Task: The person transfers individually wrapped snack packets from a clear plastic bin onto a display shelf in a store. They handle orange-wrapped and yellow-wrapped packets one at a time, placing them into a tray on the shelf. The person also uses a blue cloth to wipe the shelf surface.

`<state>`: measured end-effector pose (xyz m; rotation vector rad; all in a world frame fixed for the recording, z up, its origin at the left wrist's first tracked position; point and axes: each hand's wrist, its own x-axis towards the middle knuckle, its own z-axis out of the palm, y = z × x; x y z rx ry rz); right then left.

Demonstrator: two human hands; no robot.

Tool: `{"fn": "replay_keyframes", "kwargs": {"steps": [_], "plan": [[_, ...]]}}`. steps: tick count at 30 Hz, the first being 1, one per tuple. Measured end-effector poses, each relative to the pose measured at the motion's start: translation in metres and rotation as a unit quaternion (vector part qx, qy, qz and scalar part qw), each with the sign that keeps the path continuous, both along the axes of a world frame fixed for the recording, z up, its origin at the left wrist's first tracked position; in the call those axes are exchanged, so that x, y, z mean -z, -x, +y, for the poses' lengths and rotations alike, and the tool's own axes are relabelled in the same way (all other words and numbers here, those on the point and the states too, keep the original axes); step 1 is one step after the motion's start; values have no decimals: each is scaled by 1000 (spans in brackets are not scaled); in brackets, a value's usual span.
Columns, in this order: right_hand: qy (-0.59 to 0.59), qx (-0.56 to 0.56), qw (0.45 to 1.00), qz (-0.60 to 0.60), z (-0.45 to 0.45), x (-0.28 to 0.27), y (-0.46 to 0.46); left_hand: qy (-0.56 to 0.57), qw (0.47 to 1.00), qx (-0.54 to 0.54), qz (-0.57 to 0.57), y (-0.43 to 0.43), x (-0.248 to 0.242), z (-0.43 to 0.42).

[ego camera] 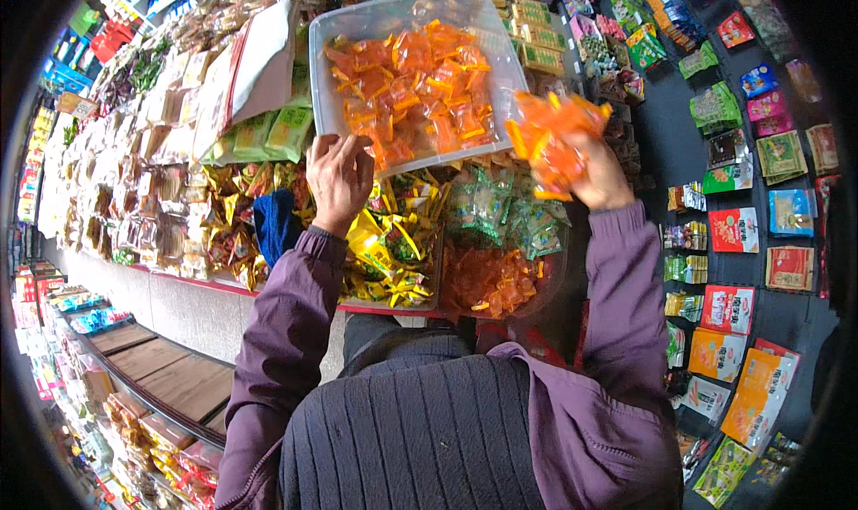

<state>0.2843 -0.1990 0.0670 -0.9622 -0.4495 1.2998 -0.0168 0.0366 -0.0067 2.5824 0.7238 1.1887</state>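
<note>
A translucent plastic tub holds many orange-wrapped snack packets and sits tilted on top of the goods in front of me. My left hand is at its near left corner, fingers bent over the rim. To the right of the tub, my right hand grips a bunch of orange packets in the air. More orange packets lie in a heap at the near edge of the display, below that hand. Next to them are green-and-clear packets and yellow packets.
A dark blue cloth lies on packets beside my left forearm. A white sheet covers some green packs left of the tub. Shelves of bagged goods line the right. A wooden shelf stands at the lower left.
</note>
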Motion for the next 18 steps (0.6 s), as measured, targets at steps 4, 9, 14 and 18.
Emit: {"fn": "replay_keyframes", "kwargs": {"steps": [4, 9, 14, 18], "plan": [[54, 100, 994, -7, -82, 43, 28, -8, 1000, 0, -9, -2, 4, 1], [151, 108, 976, -114, -155, 130, 55, -3, 1000, -12, -7, -2, 4, 0], [333, -25, 806, -489, -176, 197, 86, 8, 1000, -14, -6, -1, 1, -1], [386, 8, 732, -562, -207, 281, 112, 10, 1000, -9, -10, -4, 0, -1]]}}
